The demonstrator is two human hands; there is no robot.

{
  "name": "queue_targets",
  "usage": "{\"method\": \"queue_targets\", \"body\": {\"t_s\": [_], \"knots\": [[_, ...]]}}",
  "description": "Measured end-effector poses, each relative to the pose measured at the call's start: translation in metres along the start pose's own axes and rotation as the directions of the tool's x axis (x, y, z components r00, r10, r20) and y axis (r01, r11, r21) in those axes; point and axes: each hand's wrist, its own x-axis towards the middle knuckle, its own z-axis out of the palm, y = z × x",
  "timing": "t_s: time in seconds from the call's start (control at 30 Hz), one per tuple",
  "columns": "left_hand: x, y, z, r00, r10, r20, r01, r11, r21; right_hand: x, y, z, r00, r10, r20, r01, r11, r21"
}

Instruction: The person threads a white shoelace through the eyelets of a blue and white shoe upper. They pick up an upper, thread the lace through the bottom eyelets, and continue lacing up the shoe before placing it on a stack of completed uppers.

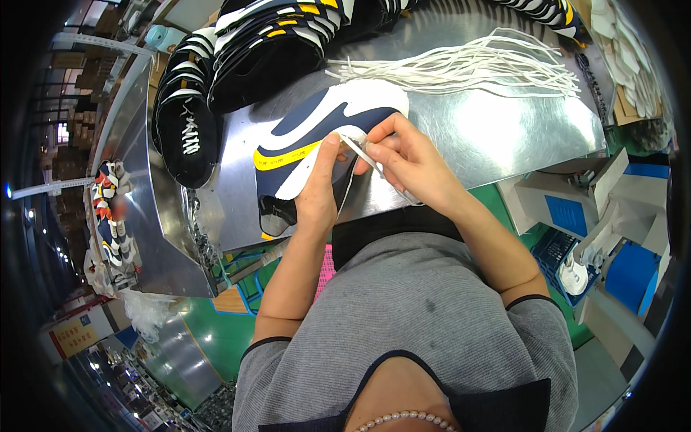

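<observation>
A shoe upper (pixel 309 119) in white, navy and yellow lies on the metal table in front of me. My left hand (pixel 321 176) grips its near edge, the thumb up at the eyelet area. With thumb and fingers pinched, my right hand (pixel 410 158) holds a white shoelace (pixel 371 164) that slants across the upper's opening. The lace's upper end lies by my left thumb; its other end passes under my right hand. My fingers partly hide the eyelets.
A bundle of loose white shoelaces (pixel 468 68) is spread at the back of the metal table (pixel 497 137). Stacked uppers (pixel 270 57) stand at the back left, beside a dark laced upper (pixel 188 137). Cardboard boxes (pixel 576 201) and a blue crate (pixel 554 252) are at the right.
</observation>
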Motion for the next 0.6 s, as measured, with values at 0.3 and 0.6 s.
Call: {"method": "queue_targets", "body": {"t_s": [0.3,0.6], "knots": [[0.001,-0.004,0.002,0.998,0.014,-0.059,-0.013,1.0,0.013,0.003,0.003,-0.003,0.997,-0.082,-0.005,0.082,0.992,-0.099],[-0.026,0.023,0.02,0.71,0.46,0.533,-0.646,0.126,0.753,0.008,0.002,-0.006,0.981,-0.192,0.012,0.174,0.857,-0.486]]}}
